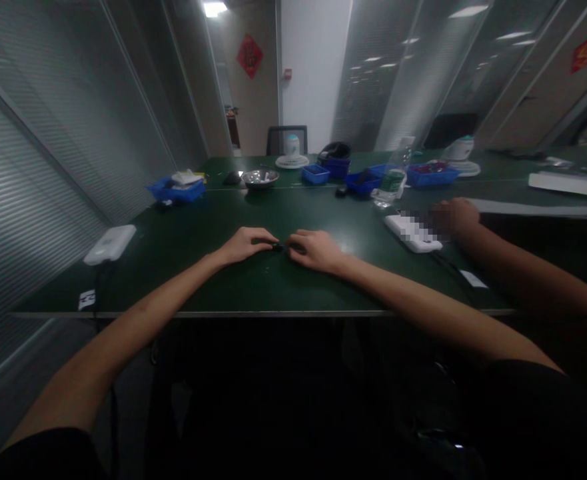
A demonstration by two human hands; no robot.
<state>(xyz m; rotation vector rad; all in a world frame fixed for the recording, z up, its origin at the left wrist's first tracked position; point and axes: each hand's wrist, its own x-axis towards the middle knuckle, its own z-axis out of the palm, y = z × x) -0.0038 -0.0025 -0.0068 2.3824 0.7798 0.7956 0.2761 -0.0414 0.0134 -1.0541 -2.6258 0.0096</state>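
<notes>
My left hand (pixel 246 245) rests low over the green table (pixel 253 283), its thumb and fingertips closed on a small black object (pixel 277 247). The object is too small and dark to name its kind. Just to the right, my right hand (pixel 319 251) lies with its fingers curled and the thumb brought toward them. Its fingertips come close to the black object; whether they touch it or hold something of their own, I cannot tell.
A white power strip (pixel 110 245) lies at left. Farther back are a blue tray (pixel 178 190), a metal bowl (pixel 260 179), blue bins (pixel 316 174) and a plastic bottle (pixel 394 175). At right, another person's hand (pixel 456 217) is beside a white device (pixel 413 233).
</notes>
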